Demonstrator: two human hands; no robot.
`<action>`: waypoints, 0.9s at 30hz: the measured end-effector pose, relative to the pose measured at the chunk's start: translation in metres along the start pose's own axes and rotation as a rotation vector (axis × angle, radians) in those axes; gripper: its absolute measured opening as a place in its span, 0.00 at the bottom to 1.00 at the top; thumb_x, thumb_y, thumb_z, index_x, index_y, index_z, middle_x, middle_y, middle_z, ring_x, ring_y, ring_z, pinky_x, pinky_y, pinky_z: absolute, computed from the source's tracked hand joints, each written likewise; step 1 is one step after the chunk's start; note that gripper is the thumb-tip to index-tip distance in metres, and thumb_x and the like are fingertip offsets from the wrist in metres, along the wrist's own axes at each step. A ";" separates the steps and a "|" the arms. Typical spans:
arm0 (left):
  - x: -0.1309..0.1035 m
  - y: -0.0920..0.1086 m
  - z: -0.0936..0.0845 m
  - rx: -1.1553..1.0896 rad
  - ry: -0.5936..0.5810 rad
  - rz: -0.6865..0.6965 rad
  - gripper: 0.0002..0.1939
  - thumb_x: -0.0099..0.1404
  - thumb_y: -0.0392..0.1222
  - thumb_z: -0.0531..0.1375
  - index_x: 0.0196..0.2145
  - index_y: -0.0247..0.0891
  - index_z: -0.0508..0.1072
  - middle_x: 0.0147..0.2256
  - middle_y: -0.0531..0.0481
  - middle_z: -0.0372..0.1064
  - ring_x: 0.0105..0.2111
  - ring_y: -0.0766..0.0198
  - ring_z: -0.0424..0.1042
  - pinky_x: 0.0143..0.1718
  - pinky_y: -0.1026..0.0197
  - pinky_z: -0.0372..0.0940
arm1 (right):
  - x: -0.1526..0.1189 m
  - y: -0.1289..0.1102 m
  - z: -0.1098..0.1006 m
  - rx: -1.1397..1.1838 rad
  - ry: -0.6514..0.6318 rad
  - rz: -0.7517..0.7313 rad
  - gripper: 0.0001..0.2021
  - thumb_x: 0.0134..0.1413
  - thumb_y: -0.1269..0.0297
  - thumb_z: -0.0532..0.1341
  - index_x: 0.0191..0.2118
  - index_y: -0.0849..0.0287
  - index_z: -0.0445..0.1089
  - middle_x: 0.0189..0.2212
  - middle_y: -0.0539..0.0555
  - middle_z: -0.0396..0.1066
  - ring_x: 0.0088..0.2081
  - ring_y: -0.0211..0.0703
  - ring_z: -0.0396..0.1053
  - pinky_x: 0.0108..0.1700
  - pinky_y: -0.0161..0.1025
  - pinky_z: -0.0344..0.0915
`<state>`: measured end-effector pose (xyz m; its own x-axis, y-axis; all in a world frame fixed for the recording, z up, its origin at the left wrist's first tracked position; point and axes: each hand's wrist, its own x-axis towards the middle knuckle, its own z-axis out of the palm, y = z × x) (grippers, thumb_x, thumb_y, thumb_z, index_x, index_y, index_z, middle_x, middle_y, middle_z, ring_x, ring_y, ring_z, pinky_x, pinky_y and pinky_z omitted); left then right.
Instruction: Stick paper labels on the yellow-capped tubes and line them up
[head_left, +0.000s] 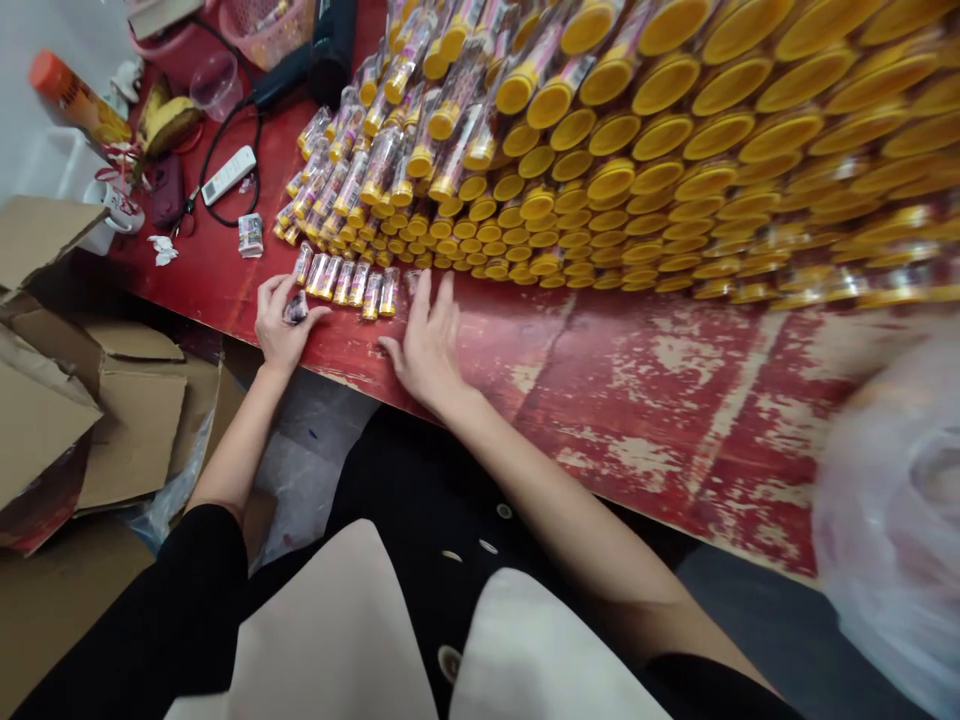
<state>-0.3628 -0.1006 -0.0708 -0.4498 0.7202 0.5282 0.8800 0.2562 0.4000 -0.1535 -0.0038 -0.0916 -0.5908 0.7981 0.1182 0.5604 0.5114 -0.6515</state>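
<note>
A short row of small clear tubes with yellow caps lies on the red table between my two hands. At the row's left end, my left hand curls around a small dark printed piece, held between thumb and fingers; its exact kind is unclear. My right hand rests at the row's right end, palm down, with fingers stretched and thumb apart. Its fingertips are beside another tube, partly hidden by them. Behind the row rises a large stack of similar tubes, yellow cap ends facing me.
A small printed stack, a white remote, a cable and bananas lie at the table's left. Open cardboard boxes stand below left. A translucent plastic bag bulges at the right edge of the worn red table.
</note>
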 end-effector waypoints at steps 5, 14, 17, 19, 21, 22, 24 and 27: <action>-0.008 0.030 0.017 0.033 -0.144 0.042 0.41 0.55 0.73 0.58 0.57 0.41 0.73 0.54 0.37 0.69 0.52 0.54 0.73 0.49 0.57 0.70 | 0.006 -0.021 0.012 0.032 -0.002 0.051 0.35 0.65 0.69 0.47 0.72 0.68 0.30 0.72 0.78 0.29 0.75 0.60 0.31 0.70 0.63 0.48; -0.004 0.024 0.014 0.058 -0.076 -0.119 0.39 0.57 0.70 0.60 0.58 0.41 0.72 0.56 0.38 0.68 0.54 0.52 0.72 0.53 0.56 0.69 | -0.019 -0.028 -0.007 -0.051 -0.137 0.045 0.41 0.61 0.68 0.56 0.72 0.76 0.32 0.71 0.81 0.24 0.74 0.68 0.26 0.72 0.62 0.40; -0.001 0.012 0.006 0.086 -0.103 -0.188 0.34 0.59 0.65 0.61 0.57 0.44 0.73 0.60 0.40 0.65 0.57 0.51 0.70 0.57 0.54 0.66 | -0.013 -0.040 -0.003 -0.060 -0.237 0.052 0.41 0.63 0.66 0.55 0.72 0.76 0.33 0.72 0.80 0.24 0.75 0.68 0.27 0.73 0.62 0.38; 0.003 0.004 0.002 0.088 -0.117 -0.208 0.31 0.60 0.63 0.62 0.56 0.44 0.74 0.60 0.41 0.65 0.57 0.52 0.70 0.58 0.54 0.65 | -0.008 -0.047 0.002 -0.049 -0.262 0.055 0.40 0.64 0.66 0.55 0.72 0.76 0.33 0.72 0.79 0.24 0.75 0.68 0.26 0.73 0.62 0.37; 0.008 -0.003 0.000 0.084 -0.125 -0.208 0.30 0.61 0.61 0.63 0.56 0.44 0.75 0.59 0.41 0.67 0.57 0.52 0.70 0.58 0.54 0.65 | -0.005 -0.051 0.005 -0.036 -0.262 0.051 0.40 0.64 0.66 0.56 0.72 0.76 0.33 0.72 0.80 0.24 0.75 0.68 0.26 0.73 0.62 0.37; 0.010 -0.006 0.000 0.083 -0.129 -0.204 0.29 0.61 0.61 0.63 0.56 0.44 0.75 0.58 0.41 0.67 0.56 0.52 0.70 0.58 0.54 0.65 | -0.004 -0.053 0.006 -0.032 -0.257 0.047 0.40 0.63 0.67 0.56 0.72 0.76 0.33 0.72 0.80 0.24 0.75 0.68 0.26 0.73 0.62 0.38; 0.013 -0.009 -0.002 0.084 -0.138 -0.199 0.30 0.61 0.60 0.63 0.57 0.45 0.74 0.58 0.41 0.67 0.56 0.52 0.70 0.57 0.54 0.65 | -0.004 -0.055 0.008 -0.027 -0.248 0.033 0.41 0.63 0.67 0.56 0.72 0.77 0.34 0.72 0.81 0.25 0.74 0.69 0.27 0.73 0.61 0.37; 0.016 -0.012 -0.003 0.089 -0.149 -0.213 0.29 0.61 0.59 0.63 0.57 0.46 0.74 0.58 0.42 0.67 0.56 0.52 0.70 0.56 0.54 0.65 | -0.005 -0.057 0.012 -0.028 -0.233 0.028 0.41 0.63 0.67 0.57 0.72 0.77 0.34 0.71 0.83 0.25 0.74 0.71 0.29 0.73 0.60 0.37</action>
<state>-0.3810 -0.0943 -0.0644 -0.6043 0.7295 0.3203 0.7810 0.4629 0.4192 -0.1898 -0.0412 -0.0642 -0.6912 0.7186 -0.0774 0.5921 0.5015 -0.6308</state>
